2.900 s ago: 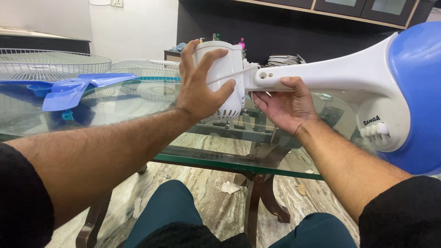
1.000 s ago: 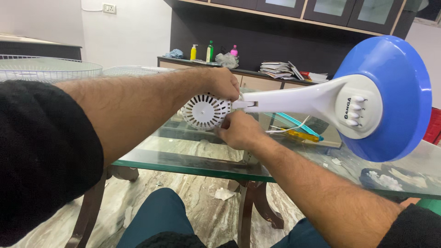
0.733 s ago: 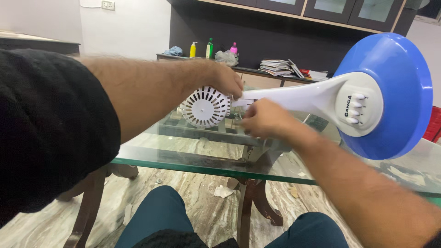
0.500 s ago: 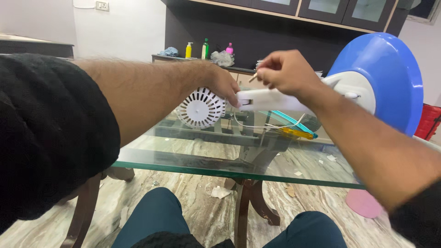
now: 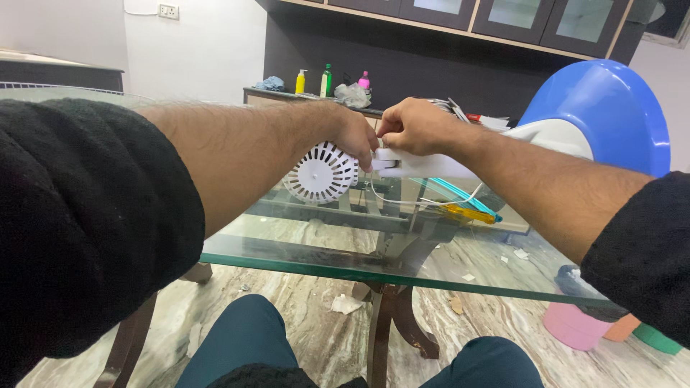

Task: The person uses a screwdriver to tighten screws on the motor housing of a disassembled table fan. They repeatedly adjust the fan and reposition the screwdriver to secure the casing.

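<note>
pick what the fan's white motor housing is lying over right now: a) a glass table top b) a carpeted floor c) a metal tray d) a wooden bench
a: the white motor housing, held by the left hand with the right hand beside it, sits over the glass table top, through which the floor shows.

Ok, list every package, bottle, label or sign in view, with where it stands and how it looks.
Yellow bottle: on the dark counter at the back, upright, white pump top.
Green bottle: right of the yellow one, upright, slim.
Pink bottle: further right, small, beside a crumpled bag.
No signs or screens in view.
</note>
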